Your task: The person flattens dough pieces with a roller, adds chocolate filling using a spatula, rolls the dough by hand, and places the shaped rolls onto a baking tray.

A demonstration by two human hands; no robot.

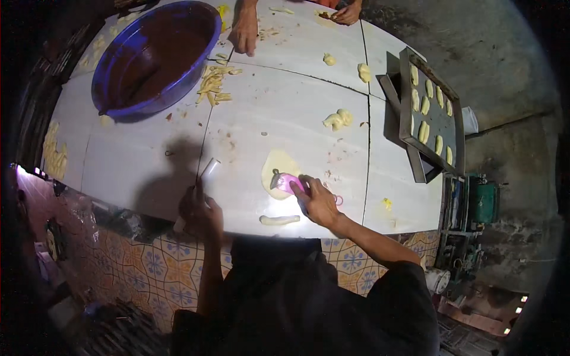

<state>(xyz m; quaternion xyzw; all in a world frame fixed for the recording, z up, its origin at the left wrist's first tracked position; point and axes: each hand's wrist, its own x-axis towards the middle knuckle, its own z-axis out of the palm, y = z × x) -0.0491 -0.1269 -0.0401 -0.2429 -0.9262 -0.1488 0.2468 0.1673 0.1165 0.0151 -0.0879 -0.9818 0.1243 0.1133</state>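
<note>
My right hand [320, 202] is closed around a shiny pink bag-like thing [289, 182], and a pink loop shows by its wrist side. At its far end a dark brown lump [275, 179] lies over a thin, flat oval of pale dough [279, 159]. Below that oval rests a rolled dough stick [279, 220], near the table's front edge. My left hand [200, 213], partly in shadow, is wrapped around a pale, smooth rolling pin [211, 168] whose end sticks out past the fingers, left of the dough.
A big blue basin [199, 83] of brown filling stands at far left, with cut dough strips [212, 84] beside it. Dough lumps [338, 119] dot the right side. A tilted tray [405, 107] holds several dough rolls. A co-worker's hands [244, 32] are at the far edge.
</note>
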